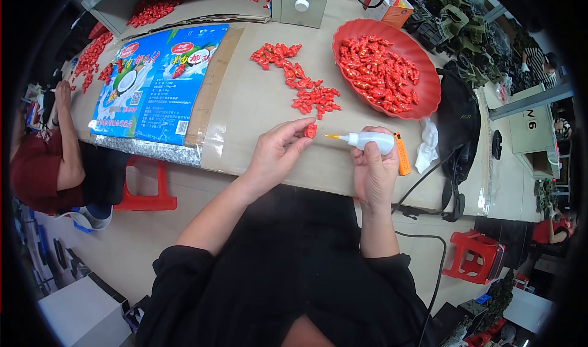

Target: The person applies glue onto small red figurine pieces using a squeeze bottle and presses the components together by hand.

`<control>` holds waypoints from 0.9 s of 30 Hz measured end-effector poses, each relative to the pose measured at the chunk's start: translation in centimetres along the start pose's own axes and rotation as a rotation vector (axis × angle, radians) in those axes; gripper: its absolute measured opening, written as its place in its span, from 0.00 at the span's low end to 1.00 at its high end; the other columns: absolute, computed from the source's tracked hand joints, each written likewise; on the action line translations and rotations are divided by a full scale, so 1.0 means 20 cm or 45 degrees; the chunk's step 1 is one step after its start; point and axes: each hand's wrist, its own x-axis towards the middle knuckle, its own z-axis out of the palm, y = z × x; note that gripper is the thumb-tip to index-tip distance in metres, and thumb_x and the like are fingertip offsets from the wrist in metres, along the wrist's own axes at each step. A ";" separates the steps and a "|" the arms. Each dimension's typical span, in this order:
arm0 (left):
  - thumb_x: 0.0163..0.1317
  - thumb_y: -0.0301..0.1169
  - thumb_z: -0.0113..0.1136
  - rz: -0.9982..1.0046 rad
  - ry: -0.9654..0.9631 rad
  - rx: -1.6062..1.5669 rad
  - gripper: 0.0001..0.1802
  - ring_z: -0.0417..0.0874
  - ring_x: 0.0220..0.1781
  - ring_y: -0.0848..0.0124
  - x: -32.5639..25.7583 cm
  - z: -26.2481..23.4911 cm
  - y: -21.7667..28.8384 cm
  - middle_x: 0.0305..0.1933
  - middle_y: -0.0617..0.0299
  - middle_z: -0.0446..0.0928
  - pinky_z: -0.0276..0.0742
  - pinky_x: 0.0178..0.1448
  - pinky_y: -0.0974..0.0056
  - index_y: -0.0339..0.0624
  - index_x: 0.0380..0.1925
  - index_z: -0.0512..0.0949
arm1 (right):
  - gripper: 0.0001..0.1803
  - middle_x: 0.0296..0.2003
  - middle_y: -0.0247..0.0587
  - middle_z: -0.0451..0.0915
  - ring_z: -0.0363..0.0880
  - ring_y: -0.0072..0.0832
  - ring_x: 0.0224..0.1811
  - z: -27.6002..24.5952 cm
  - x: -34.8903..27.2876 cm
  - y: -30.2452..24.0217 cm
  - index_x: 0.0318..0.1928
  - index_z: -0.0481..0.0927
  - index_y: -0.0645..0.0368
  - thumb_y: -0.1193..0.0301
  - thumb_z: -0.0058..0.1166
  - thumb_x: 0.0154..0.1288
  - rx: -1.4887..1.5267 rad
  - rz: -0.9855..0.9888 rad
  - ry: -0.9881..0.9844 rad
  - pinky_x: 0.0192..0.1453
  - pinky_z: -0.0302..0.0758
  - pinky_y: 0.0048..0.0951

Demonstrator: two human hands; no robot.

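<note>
Between the thumb and fingers of my left hand (274, 149) is a small red plastic piece (311, 130), held just above the table. My right hand (375, 174) is wrapped round a white squeeze bottle (380, 141). Its thin yellowish tip (331, 136) points left toward the red piece, with a small gap between them. Beyond my hands, several small red figures (315, 99) lie in a loose trail on the table. A red scalloped bowl (431, 101) at the right is heaped with more red figures (381, 71).
An orange box-shaped item (402, 154) and crumpled white tissue (427, 145) lie right of my right hand, beside a black bag (460, 126). Blue printed cardboard (156, 81) covers the table's left. A co-worker's arm (68, 139) reaches in at far left. Red stools (147, 191) stand below.
</note>
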 end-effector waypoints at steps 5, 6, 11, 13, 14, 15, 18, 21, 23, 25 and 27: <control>0.58 0.21 0.49 0.061 -0.054 0.157 0.16 0.74 0.38 0.76 0.00 -0.01 0.01 0.39 0.60 0.72 0.70 0.44 0.73 0.33 0.48 0.69 | 0.15 0.36 0.41 0.69 0.70 0.21 0.29 0.02 0.00 -0.01 0.41 0.64 0.62 0.73 0.54 0.56 -0.188 -0.174 -0.082 0.32 0.69 0.20; 0.58 0.21 0.48 0.045 -0.034 0.125 0.16 0.74 0.37 0.76 0.00 -0.01 0.01 0.39 0.60 0.72 0.70 0.43 0.73 0.33 0.48 0.70 | 0.15 0.36 0.41 0.69 0.70 0.21 0.29 0.02 0.00 0.00 0.41 0.64 0.62 0.73 0.54 0.56 -0.189 -0.174 -0.082 0.32 0.69 0.20; 0.58 0.20 0.48 0.030 -0.024 0.117 0.14 0.74 0.35 0.75 0.01 -0.01 0.01 0.37 0.59 0.72 0.71 0.41 0.73 0.32 0.45 0.71 | 0.15 0.37 0.41 0.67 0.70 0.22 0.31 0.04 -0.05 0.04 0.40 0.63 0.64 0.71 0.53 0.57 -0.376 -0.332 -0.093 0.35 0.70 0.21; 0.57 0.20 0.48 0.093 -0.038 0.220 0.13 0.75 0.34 0.74 0.01 -0.01 0.02 0.36 0.58 0.71 0.71 0.40 0.73 0.31 0.43 0.71 | 0.16 0.37 0.41 0.67 0.70 0.22 0.31 0.03 -0.05 0.04 0.40 0.63 0.64 0.70 0.53 0.58 -0.428 -0.349 -0.116 0.35 0.70 0.21; 0.57 0.20 0.48 0.090 -0.039 0.219 0.13 0.75 0.34 0.74 0.01 -0.01 0.02 0.36 0.58 0.71 0.71 0.40 0.73 0.31 0.43 0.71 | 0.16 0.37 0.41 0.66 0.70 0.22 0.32 0.03 -0.05 0.05 0.40 0.63 0.64 0.70 0.52 0.58 -0.479 -0.368 -0.143 0.36 0.70 0.21; 0.57 0.20 0.48 0.111 -0.034 0.251 0.13 0.75 0.34 0.73 0.01 -0.01 0.03 0.36 0.58 0.71 0.72 0.40 0.72 0.31 0.43 0.71 | 0.16 0.37 0.41 0.66 0.70 0.22 0.32 0.03 -0.05 0.05 0.40 0.63 0.64 0.70 0.52 0.58 -0.480 -0.366 -0.141 0.36 0.70 0.21; 0.56 0.20 0.49 0.134 -0.037 0.279 0.13 0.75 0.34 0.73 0.01 -0.01 0.03 0.37 0.57 0.71 0.72 0.40 0.72 0.31 0.43 0.72 | 0.16 0.38 0.42 0.66 0.70 0.22 0.33 0.03 -0.04 0.05 0.40 0.63 0.64 0.69 0.52 0.58 -0.522 -0.377 -0.141 0.37 0.69 0.20; 0.56 0.20 0.49 0.140 -0.052 0.274 0.13 0.75 0.34 0.72 0.02 -0.01 0.03 0.37 0.57 0.71 0.72 0.40 0.72 0.32 0.42 0.72 | 0.14 0.37 0.43 0.67 0.69 0.22 0.29 0.03 -0.04 0.06 0.41 0.63 0.62 0.69 0.50 0.59 -0.568 -0.427 -0.121 0.33 0.67 0.20; 0.56 0.20 0.49 0.142 -0.058 0.274 0.13 0.75 0.34 0.72 0.02 -0.01 0.04 0.37 0.57 0.71 0.72 0.40 0.72 0.32 0.42 0.72 | 0.13 0.37 0.43 0.66 0.68 0.22 0.29 0.03 -0.04 0.06 0.41 0.63 0.62 0.69 0.49 0.60 -0.570 -0.433 -0.140 0.34 0.67 0.20; 0.56 0.20 0.49 0.128 -0.068 0.288 0.13 0.75 0.35 0.72 0.01 -0.01 0.03 0.37 0.57 0.71 0.72 0.40 0.72 0.32 0.42 0.72 | 0.14 0.37 0.43 0.66 0.68 0.22 0.29 0.03 -0.04 0.07 0.41 0.63 0.62 0.69 0.49 0.60 -0.588 -0.422 -0.137 0.35 0.67 0.20; 0.56 0.20 0.49 0.130 -0.066 0.276 0.13 0.75 0.35 0.72 0.01 -0.01 0.03 0.37 0.57 0.71 0.72 0.40 0.72 0.32 0.42 0.72 | 0.14 0.37 0.42 0.66 0.68 0.22 0.29 0.02 -0.04 0.07 0.41 0.63 0.62 0.69 0.49 0.60 -0.605 -0.411 -0.134 0.35 0.67 0.21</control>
